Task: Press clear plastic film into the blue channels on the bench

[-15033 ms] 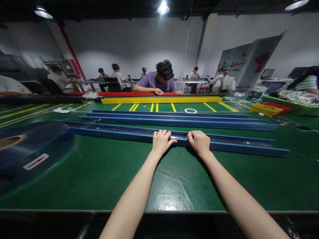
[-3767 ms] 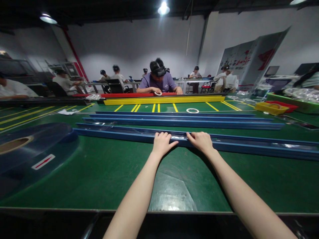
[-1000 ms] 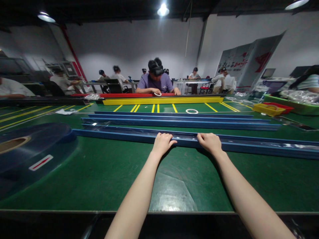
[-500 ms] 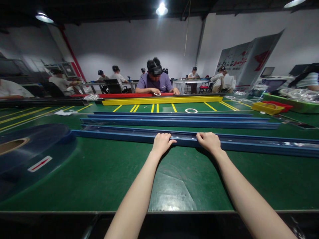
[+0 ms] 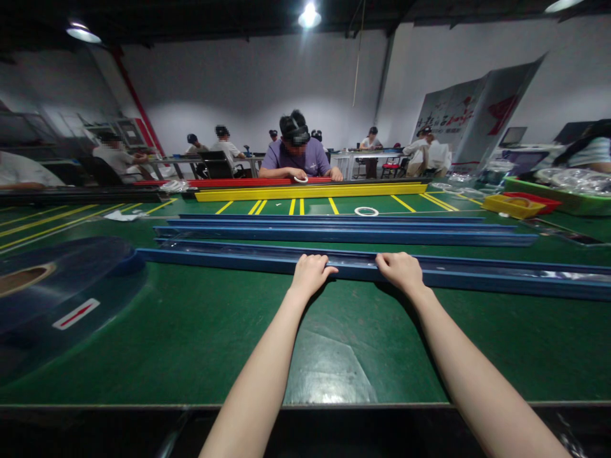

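Note:
A long blue channel-shaped profile (image 5: 487, 275) lies across the green table, with clear, shiny plastic film (image 5: 568, 275) visible inside its trough. My left hand (image 5: 310, 272) is closed over its near wall, thumb pointing right along the front edge. A short way to the right, my right hand (image 5: 401, 270) curls its fingers over the same profile; the fingertips are hidden in the trough. Just beyond lie more blue profiles (image 5: 344, 236), parallel to this one and apart from it.
At the left sits a large roll of clear film (image 5: 112, 280) with a cardboard core. A white ring (image 5: 366, 212) lies beyond the profiles. Across the table a person in purple (image 5: 286, 159) leans behind a yellow profile (image 5: 310, 191). Yellow (image 5: 510, 207) and green (image 5: 577, 202) trays stand right.

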Demonstrator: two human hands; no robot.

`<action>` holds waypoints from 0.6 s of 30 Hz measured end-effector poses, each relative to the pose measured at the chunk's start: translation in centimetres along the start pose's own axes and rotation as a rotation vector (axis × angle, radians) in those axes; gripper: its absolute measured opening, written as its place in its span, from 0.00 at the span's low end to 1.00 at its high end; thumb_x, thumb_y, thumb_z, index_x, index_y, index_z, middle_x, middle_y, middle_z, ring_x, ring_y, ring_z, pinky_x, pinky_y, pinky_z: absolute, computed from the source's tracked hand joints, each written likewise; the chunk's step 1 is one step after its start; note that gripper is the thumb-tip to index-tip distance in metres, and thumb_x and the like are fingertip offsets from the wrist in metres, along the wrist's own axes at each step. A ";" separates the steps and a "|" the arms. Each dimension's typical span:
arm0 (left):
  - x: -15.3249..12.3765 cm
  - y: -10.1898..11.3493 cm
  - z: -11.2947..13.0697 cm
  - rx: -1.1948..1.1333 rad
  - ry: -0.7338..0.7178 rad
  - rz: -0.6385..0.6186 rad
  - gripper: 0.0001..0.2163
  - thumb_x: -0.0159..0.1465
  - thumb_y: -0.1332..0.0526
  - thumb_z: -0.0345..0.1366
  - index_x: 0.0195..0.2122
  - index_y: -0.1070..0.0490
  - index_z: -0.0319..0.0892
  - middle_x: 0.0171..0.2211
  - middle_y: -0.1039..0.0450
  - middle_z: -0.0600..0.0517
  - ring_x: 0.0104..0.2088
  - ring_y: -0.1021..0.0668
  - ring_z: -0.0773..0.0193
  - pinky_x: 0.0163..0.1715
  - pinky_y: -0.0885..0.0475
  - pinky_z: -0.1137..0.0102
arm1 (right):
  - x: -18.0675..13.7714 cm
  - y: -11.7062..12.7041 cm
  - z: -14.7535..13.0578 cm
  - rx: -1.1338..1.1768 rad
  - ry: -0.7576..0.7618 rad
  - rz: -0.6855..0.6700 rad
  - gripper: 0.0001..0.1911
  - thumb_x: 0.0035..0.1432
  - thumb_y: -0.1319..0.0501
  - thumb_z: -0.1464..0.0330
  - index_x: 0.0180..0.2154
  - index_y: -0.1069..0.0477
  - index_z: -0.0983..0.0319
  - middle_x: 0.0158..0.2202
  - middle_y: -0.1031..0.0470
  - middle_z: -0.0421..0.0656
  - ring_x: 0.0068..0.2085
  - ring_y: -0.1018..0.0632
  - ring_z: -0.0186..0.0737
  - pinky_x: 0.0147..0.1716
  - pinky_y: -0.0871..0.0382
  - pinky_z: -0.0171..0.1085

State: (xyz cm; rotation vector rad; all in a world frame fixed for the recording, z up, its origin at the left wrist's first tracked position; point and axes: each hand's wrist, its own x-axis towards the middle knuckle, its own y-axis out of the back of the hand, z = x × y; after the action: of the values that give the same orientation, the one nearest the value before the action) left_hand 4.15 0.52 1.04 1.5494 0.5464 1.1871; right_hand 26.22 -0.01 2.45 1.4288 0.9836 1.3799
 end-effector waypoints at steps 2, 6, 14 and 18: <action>0.0 0.0 0.0 0.003 0.001 -0.003 0.16 0.61 0.49 0.49 0.32 0.32 0.41 0.33 0.26 0.49 0.36 0.26 0.61 0.33 0.41 0.69 | 0.0 0.0 0.0 -0.002 0.002 0.004 0.27 0.57 0.60 0.59 0.30 0.24 0.59 0.29 0.24 0.47 0.32 0.25 0.40 0.28 0.40 0.33; 0.0 0.1 0.0 0.008 0.002 0.002 0.16 0.61 0.49 0.49 0.31 0.32 0.41 0.33 0.26 0.50 0.36 0.26 0.61 0.34 0.40 0.69 | 0.0 0.0 0.0 0.004 0.005 0.011 0.27 0.57 0.60 0.59 0.29 0.24 0.59 0.29 0.24 0.47 0.31 0.25 0.40 0.27 0.41 0.33; 0.1 0.4 0.1 0.014 0.009 -0.032 0.16 0.61 0.49 0.48 0.31 0.32 0.41 0.33 0.25 0.49 0.36 0.25 0.60 0.33 0.40 0.69 | -0.1 0.1 0.0 0.011 0.000 0.009 0.27 0.57 0.60 0.59 0.29 0.24 0.59 0.29 0.24 0.47 0.31 0.25 0.41 0.26 0.42 0.33; 0.1 0.5 0.2 0.011 0.009 -0.038 0.15 0.61 0.49 0.48 0.31 0.32 0.41 0.33 0.25 0.49 0.37 0.25 0.60 0.33 0.40 0.69 | -0.1 0.1 0.0 0.018 -0.003 0.005 0.27 0.57 0.60 0.59 0.28 0.24 0.59 0.29 0.24 0.47 0.31 0.25 0.41 0.26 0.41 0.34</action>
State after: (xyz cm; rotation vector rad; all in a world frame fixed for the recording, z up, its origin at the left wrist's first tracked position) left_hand 4.26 0.37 1.55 1.5371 0.5864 1.1651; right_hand 26.17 -0.09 2.52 1.4468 0.9931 1.3750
